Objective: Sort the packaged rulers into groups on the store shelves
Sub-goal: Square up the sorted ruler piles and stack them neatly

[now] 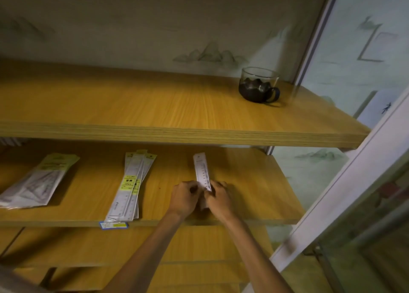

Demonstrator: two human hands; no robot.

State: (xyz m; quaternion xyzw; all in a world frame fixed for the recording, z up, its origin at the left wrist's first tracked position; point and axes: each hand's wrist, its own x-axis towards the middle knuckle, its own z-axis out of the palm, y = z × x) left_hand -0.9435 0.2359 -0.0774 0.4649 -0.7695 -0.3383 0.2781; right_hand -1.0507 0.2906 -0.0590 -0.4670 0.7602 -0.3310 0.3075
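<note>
both hands work on one white packaged ruler (202,171) at the right end of the middle shelf (254,199). the left hand (184,196) and the right hand (219,198) sit side by side, fingers curled narrowly round the near end of the ruler, pinching it from either side. its far end points away toward the back of the shelf and looks slightly raised, though i cannot tell if it touches the wood.

to the left lies a fanned stack of long rulers (130,186) with yellow labels, its near end reaching the shelf's front edge. further left sits a pile of wider packs (37,182) with yellow-green headers.

what could go wrong: the held ruler is gripped only at one end, so the slick sleeve could slip or swing and land crooked, starting a messy third group. the middle stack already overhangs the edge; a nudge from the left forearm could tip it off. the glass cup (259,85) on the upper shelf (155,106) is well apart and at little risk.

writing: the yellow label on the middle stack carries bold characters too blurred to read. the held ruler shows scale numbers, not legible. a blue and yellow price tag (114,225) on the shelf edge is unreadable.
</note>
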